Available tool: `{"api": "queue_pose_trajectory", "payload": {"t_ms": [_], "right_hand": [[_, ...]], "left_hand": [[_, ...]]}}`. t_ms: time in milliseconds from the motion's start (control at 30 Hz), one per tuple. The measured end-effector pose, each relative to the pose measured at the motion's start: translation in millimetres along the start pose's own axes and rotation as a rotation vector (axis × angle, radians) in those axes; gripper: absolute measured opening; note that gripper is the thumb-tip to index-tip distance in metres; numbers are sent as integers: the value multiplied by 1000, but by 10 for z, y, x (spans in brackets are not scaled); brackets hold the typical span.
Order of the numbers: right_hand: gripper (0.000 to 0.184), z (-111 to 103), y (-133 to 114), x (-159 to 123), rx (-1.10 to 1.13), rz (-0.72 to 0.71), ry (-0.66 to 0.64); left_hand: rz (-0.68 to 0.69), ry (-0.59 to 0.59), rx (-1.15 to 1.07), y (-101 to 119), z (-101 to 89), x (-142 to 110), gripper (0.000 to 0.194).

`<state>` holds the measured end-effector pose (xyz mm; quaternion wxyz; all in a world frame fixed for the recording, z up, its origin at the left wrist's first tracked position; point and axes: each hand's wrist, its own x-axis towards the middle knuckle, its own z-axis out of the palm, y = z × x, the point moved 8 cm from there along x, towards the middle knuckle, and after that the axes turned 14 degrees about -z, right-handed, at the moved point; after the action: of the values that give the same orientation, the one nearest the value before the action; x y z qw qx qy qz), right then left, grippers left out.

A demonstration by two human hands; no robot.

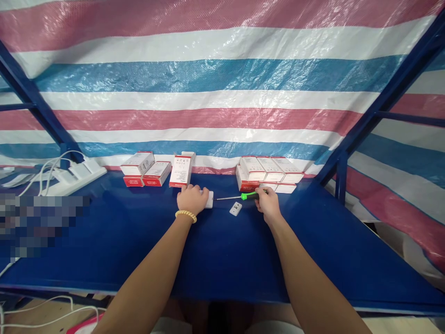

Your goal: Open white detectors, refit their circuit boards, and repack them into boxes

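Note:
My left hand, with a beaded yellow bracelet at the wrist, is closed over a small white plastic device; its right end shows past my fingers. In my right hand I grip a screwdriver with a green and black handle. Its thin shaft points left, and the tip is close to the white device's right end; whether they touch I cannot tell. Between the hands, a little nearer to me, a small white plate with dark openings lies on the blue table.
Red-and-white boxes stand at the back left, with an upright box beside them. More boxes are stacked behind my right hand. A white power strip with cables lies far left. Striped sheeting hangs behind, between blue posts.

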<state>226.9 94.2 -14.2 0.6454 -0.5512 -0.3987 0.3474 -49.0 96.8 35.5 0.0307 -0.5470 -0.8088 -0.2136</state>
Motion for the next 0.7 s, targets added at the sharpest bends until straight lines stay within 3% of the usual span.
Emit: {"api": "queue_pose_trajectory", "payload": {"t_ms": [200, 333, 567, 700], "right_hand": [[20, 49, 3, -5, 205, 27, 21], [17, 22, -37, -17, 142, 23, 28], [41, -41, -53, -46, 76, 33, 88], [29, -1, -46, -39, 108, 20, 52]], "left_hand": [[16, -11, -6, 31, 1, -16, 42], [16, -8, -2, 35, 6, -17, 42], [0, 3, 2, 4, 1, 1, 41], [-9, 6, 7, -15, -9, 16, 42]]}}
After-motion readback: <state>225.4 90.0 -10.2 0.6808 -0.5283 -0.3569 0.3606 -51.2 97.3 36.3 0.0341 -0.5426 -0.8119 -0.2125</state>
